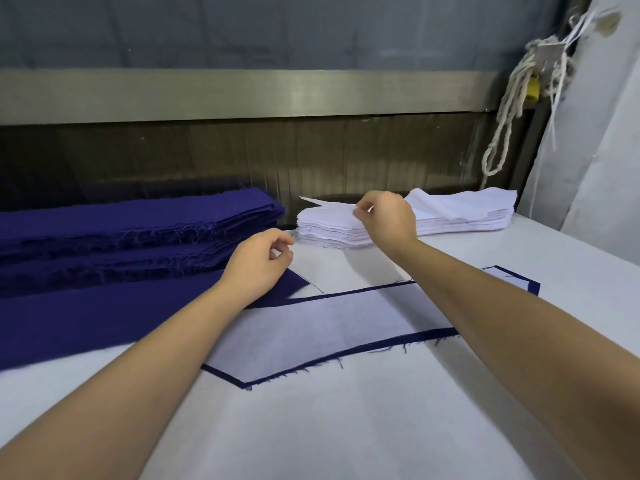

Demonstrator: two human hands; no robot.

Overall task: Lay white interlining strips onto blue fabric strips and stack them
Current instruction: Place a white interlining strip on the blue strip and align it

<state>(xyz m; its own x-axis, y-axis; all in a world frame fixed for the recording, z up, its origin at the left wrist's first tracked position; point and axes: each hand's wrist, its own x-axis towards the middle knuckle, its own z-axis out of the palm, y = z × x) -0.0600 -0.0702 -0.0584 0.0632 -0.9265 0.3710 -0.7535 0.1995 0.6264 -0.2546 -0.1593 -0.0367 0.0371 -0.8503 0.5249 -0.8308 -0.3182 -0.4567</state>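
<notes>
Bench: a flat table covered in white cloth [346, 427], loose blue threads scattered on it. Behind it ran a dull grey metal rail [242, 95], with a dark ribbed panel [311, 157] below and a grey-blue wall [277, 29] above. An off-white knotted rope [509, 109] hung at the far right, beside a pale draped sheet [588, 150].

Far left on the table: a stack of dark blue fabric strips [138, 230], edges frayed. One single flat blue strip [86, 323] lay just in front of it. Far centre-right: a stack of white interlining strips [450, 216].

Near centre: a blue strip topped with a white interlining layer [329, 327], blue showing as a narrow border, partly crossed by the right forearm.

Right hand [388, 216]: thumb and forefinger pinched the topmost white interlining strip [332, 209], its pointed end raised off the stack.

Left hand [256, 261]: over the pointed end of the single flat blue strip, fingers curled, thumb near forefinger. Could not tell whether they gripped the cloth.
</notes>
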